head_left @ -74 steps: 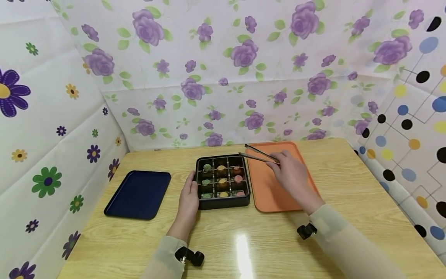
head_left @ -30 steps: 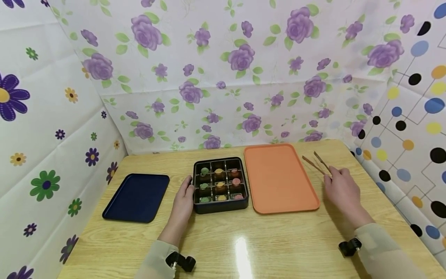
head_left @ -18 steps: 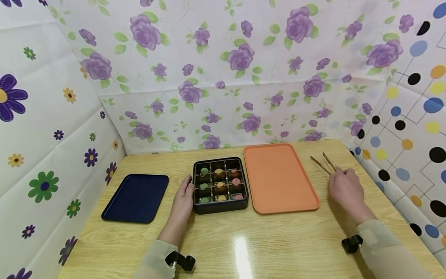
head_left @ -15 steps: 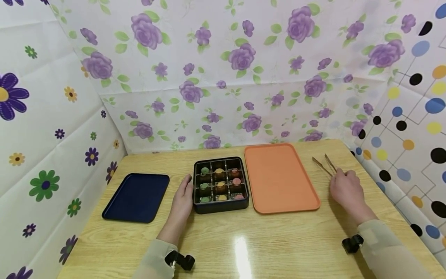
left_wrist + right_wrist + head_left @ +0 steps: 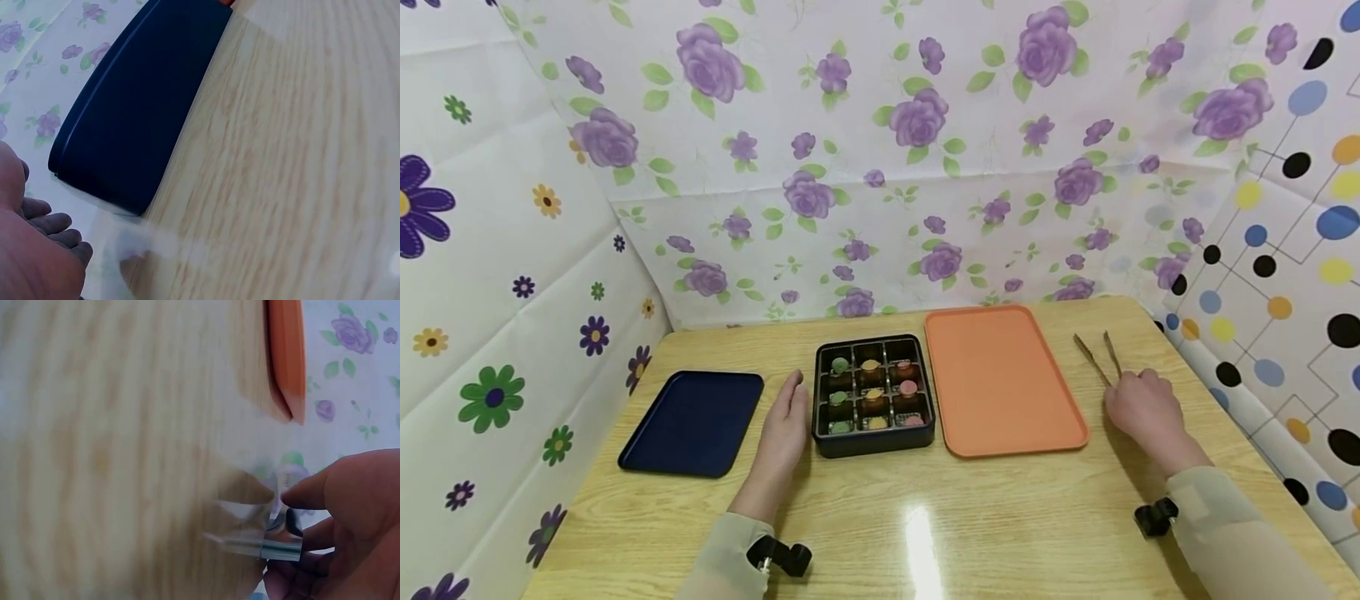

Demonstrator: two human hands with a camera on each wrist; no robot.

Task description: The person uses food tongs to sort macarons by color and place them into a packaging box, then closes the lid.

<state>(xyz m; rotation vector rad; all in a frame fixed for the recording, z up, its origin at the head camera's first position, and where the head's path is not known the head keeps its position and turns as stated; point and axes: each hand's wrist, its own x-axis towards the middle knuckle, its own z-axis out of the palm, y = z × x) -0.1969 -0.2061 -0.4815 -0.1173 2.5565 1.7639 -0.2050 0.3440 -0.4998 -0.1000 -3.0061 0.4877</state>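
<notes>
My left hand (image 5: 784, 437) lies just left of a dark box (image 5: 872, 446) with compartments, fingers extended. In the left wrist view a gap shows between the fingers (image 5: 53, 224) and the box's dark side wall (image 5: 134, 106). Small round green, yellow and pink sweets (image 5: 908, 387) sit in the compartments; their exact kind is unclear. At the right of the table my right hand (image 5: 1146, 408) holds metal tongs (image 5: 1092, 358) low over the wood, their arms spread and pointing away. The right wrist view shows the tongs' shiny end (image 5: 281, 549) by the thumb and curled fingers.
An orange tray (image 5: 1003, 383) lies between the box and the right hand. A dark blue tray (image 5: 696, 423) lies at the left. All rest on a wooden table (image 5: 1000, 525) with flower-patterned sheets (image 5: 880, 225) behind it.
The right hand carried the tongs from above the orange tray to the table's right side, then lowered slightly. My left hand let go of the box and drew a little left.
</notes>
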